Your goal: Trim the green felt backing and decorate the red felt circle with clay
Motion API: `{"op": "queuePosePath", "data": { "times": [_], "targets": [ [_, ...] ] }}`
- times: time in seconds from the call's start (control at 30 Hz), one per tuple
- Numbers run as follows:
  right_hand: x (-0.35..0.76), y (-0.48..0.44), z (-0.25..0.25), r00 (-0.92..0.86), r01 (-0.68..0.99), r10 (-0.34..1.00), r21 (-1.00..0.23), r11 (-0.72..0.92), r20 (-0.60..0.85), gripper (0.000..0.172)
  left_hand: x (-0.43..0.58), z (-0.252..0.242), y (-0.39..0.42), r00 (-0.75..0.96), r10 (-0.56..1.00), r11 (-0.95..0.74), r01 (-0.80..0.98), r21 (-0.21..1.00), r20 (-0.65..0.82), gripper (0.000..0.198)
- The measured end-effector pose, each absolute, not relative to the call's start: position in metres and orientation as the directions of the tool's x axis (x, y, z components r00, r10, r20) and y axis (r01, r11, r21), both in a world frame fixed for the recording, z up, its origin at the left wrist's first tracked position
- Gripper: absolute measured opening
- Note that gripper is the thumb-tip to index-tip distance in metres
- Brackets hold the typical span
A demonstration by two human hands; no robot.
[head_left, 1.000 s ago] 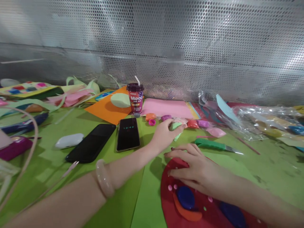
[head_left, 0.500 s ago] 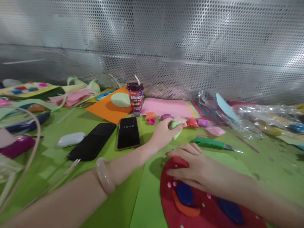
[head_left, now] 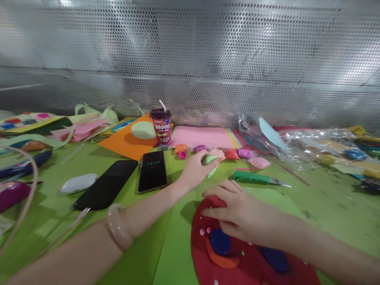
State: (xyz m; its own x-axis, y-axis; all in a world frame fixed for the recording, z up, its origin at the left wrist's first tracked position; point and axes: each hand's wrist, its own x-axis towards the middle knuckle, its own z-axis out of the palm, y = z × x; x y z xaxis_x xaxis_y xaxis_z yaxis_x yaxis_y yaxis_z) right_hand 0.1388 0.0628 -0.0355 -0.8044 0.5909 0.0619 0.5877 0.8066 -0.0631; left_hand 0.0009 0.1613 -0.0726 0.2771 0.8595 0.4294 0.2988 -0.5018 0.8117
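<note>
Reaching forward across the table, my left hand has its thumb and fingers closed around a light green packet, apparently modelling clay. A row of small colored clay packets lies close by, among them a red one and a pink one. My right hand lies palm down with fingers stretched over a red rounded cutout. Dark blue discs, an orange curved strip and small pink and pale dots sit on the cutout. Part of it is hidden under my right hand and forearm.
A green-handled knife lies beyond my right hand. Two phones, a white case and a cable are on the left. A drink cup with a straw stands at the back, near pink paper and clear plastic bags.
The whole view has shifted slightly, so things appear further left and a bit lower. My left hand keeps the light green packet; my right hand stays on the red cutout.
</note>
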Motion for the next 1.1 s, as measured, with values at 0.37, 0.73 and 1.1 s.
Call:
{"op": "queuePosePath", "data": {
  "times": [0.37,0.73,1.1],
  "targets": [
    [0.143,0.068,-0.039,-0.794,0.576,0.601,-0.207,0.791,0.090,0.037,0.002,-0.072,0.160,0.321,0.854,-0.505,0.322,0.801,0.410,0.028],
    [0.141,0.066,-0.034,-0.828,0.557,0.561,-0.106,0.824,0.009,0.040,0.003,-0.074,0.160,0.342,0.851,-0.507,0.331,0.796,0.400,0.029],
    [0.146,0.070,-0.044,-0.844,0.527,0.532,-0.078,0.846,0.064,0.046,0.004,-0.073,0.159,0.356,0.845,-0.515,0.341,0.786,0.400,0.030]
  ]
}}
